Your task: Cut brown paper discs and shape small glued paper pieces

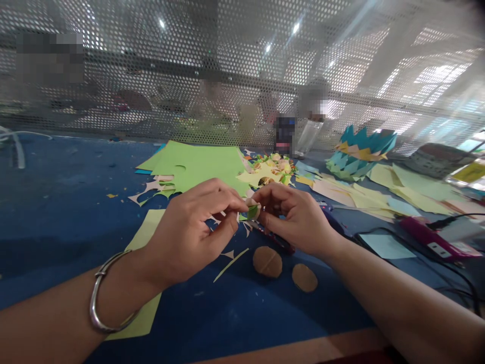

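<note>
Between my two hands is a small paper flower, pale with a green piece on it. My left hand, with a silver bangle on its wrist, pinches its left side with thumb and forefinger. From the right, my right hand grips it with bent fingers. Just below, a dark slim tool lies partly hidden under my right hand. Two brown cardboard discs and a thin yellow-green paper strip rest on the table in front of me.
Green paper sheets and a heap of small paper flowers lie behind my hands. At right are loose paper pieces, a teal paper crown and a purple power strip with cables. A perforated metal screen closes the back.
</note>
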`<action>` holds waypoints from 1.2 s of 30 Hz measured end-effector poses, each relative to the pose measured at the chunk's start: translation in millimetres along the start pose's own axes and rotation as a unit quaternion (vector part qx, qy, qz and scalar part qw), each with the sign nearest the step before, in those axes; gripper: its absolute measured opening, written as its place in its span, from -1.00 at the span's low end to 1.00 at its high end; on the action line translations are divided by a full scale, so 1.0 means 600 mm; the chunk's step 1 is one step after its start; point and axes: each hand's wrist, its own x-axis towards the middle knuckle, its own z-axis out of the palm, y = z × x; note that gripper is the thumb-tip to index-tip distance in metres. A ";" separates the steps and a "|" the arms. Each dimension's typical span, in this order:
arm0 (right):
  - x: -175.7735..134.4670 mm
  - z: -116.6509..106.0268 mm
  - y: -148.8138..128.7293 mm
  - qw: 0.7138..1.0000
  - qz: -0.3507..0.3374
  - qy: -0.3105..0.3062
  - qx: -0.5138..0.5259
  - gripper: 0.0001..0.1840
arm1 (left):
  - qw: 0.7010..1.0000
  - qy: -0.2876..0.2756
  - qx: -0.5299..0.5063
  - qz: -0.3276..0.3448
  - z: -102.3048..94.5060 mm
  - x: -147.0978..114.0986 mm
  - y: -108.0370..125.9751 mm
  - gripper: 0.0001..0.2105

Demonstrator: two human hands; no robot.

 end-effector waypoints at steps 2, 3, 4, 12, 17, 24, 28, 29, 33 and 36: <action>0.000 0.000 0.001 1.000 0.000 0.001 -0.001 -0.90 | 1.000 0.000 0.002 0.006 0.000 -0.001 0.001 -0.81; 0.000 0.000 0.001 1.000 0.001 0.001 -0.002 -0.90 | 1.000 0.002 0.002 0.009 0.000 -0.002 0.001 -0.81; 0.000 0.000 0.001 1.000 0.002 0.000 -0.001 -0.90 | 1.000 0.004 0.002 0.013 0.000 -0.003 0.002 -0.80; 0.000 -0.002 0.001 1.000 0.004 -0.002 0.001 -0.88 | 1.000 0.010 0.004 0.008 0.000 -0.001 0.003 -0.80; 0.000 -0.001 -0.001 1.000 0.001 0.004 0.004 -0.88 | 1.000 0.015 0.018 0.004 0.001 -0.002 0.002 -0.79; -0.001 -0.001 -0.002 1.000 0.006 0.000 0.000 -0.90 | 0.999 0.025 0.038 0.014 0.002 -0.004 0.005 -0.83; -0.001 -0.002 -0.001 1.000 -0.001 0.002 0.001 -0.90 | 0.999 0.026 0.040 0.013 0.003 -0.005 0.005 -0.82; -0.001 -0.002 0.000 1.000 -0.001 0.002 0.002 -0.89 | 0.999 0.025 0.038 0.011 0.003 -0.005 0.005 -0.82; 0.001 0.000 0.001 1.000 -0.002 0.002 0.007 -0.90 | 0.999 0.023 0.036 0.005 0.001 -0.005 0.006 -0.83; 0.000 0.000 0.001 1.000 -0.002 0.000 0.016 -0.90 | 0.999 0.025 0.040 0.009 0.000 -0.005 0.008 -0.81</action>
